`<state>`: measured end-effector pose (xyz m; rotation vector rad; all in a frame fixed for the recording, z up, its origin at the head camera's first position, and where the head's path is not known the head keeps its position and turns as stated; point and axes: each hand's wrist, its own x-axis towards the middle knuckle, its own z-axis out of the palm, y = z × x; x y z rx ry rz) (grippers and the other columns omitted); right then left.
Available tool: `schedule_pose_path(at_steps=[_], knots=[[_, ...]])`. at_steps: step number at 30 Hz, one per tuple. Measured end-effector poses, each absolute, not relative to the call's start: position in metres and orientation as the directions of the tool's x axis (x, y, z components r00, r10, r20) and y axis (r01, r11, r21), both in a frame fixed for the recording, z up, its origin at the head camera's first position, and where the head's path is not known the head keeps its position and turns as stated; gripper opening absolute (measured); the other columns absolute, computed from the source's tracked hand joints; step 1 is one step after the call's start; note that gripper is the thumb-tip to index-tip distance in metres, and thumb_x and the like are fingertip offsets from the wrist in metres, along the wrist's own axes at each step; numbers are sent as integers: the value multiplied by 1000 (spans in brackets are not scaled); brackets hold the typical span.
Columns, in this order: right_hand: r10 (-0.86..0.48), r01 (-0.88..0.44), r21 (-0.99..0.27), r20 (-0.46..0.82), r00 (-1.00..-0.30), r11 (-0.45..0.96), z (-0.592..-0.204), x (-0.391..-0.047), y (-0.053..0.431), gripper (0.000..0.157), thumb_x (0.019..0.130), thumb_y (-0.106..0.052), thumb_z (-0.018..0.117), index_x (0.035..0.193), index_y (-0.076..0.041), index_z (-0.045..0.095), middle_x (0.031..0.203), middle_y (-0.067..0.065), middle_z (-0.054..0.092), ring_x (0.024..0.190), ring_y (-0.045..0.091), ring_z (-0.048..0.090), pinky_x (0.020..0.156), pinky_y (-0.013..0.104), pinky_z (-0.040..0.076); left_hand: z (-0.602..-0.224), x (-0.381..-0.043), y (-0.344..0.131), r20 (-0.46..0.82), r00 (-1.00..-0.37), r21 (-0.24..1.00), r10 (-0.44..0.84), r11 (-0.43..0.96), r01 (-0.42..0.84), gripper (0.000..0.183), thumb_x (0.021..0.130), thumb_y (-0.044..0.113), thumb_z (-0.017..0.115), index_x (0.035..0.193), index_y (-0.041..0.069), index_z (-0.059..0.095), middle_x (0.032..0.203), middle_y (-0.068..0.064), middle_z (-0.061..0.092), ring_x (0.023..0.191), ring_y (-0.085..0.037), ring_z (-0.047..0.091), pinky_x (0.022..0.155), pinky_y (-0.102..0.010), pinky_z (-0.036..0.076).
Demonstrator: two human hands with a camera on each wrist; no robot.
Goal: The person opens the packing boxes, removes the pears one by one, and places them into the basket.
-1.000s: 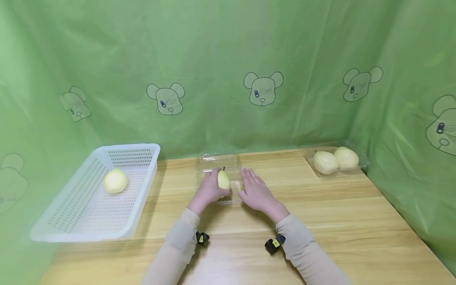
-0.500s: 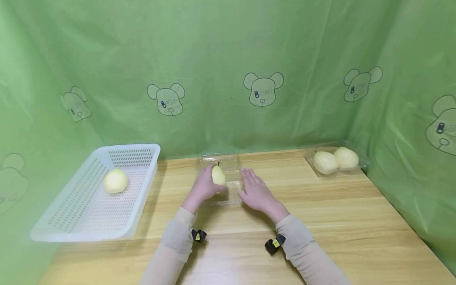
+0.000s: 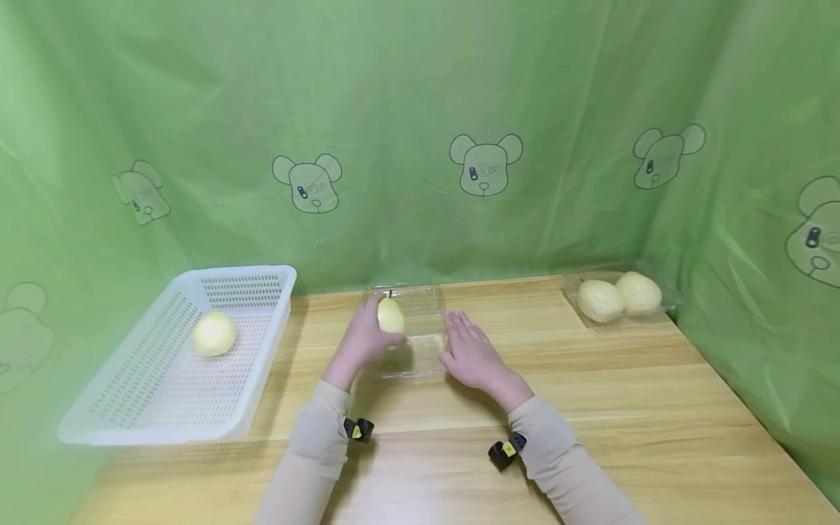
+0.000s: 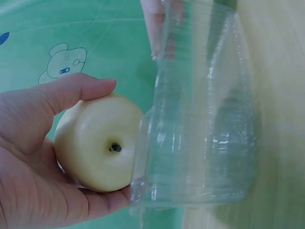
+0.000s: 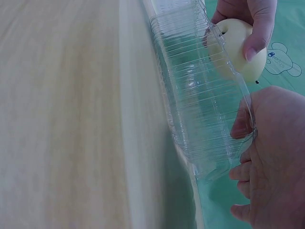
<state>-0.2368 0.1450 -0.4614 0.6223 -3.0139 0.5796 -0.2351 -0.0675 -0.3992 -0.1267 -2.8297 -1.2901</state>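
My left hand [image 3: 362, 338] holds a pale yellow pear [image 3: 391, 318], thumb on one side and fingers on the other, with its dark stem pointing up and away. It is above the left part of a clear plastic clamshell box [image 3: 425, 348], whose lid [image 3: 423, 297] lies open toward the back. In the left wrist view the pear's bottom end [image 4: 100, 143] faces the camera, just over the box rim. At the box's right side rests my right hand [image 3: 477, 359], its fingers straight and reaching forward along the wall. The right wrist view shows the thumb [image 5: 242, 120] at the rim.
On the left stands a white perforated plastic basket [image 3: 282, 321] with one pear [image 3: 214, 334] in it. At the back right a clear box [image 3: 613, 315] contains two pears [image 3: 601, 300]. A green curtain [image 3: 394, 109] hangs close behind the wooden table [image 3: 590, 423].
My left hand has moved left and slightly back with the pear, from the middle of the box to its left part. The right hand and the box have stayed in place.
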Motion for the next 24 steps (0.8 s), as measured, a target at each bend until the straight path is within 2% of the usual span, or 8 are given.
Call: schedule_pose_path(at_steps=[12, 24], knots=[[-383, -384, -361, 79, -920, 849, -459, -236, 145, 74, 96, -30, 44, 154, 3, 10, 162, 20, 13, 152, 37, 9, 124, 53, 16, -389, -238, -86, 97, -994, 767, 47, 633, 104, 94, 69, 12, 83, 148, 3, 33, 143, -26, 46, 124, -44, 52, 99, -59, 49], [-384, -387, -366, 83, -919, 846, -458, -236, 145, 74, 96, -29, 44, 153, 4, 11, 162, 22, 15, 151, 38, 11, 123, 53, 16, -378, -238, -110, 98, -995, 778, -7, 625, 72, 94, 71, 17, 81, 148, 4, 31, 141, -27, 45, 122, -44, 52, 99, -59, 49]])
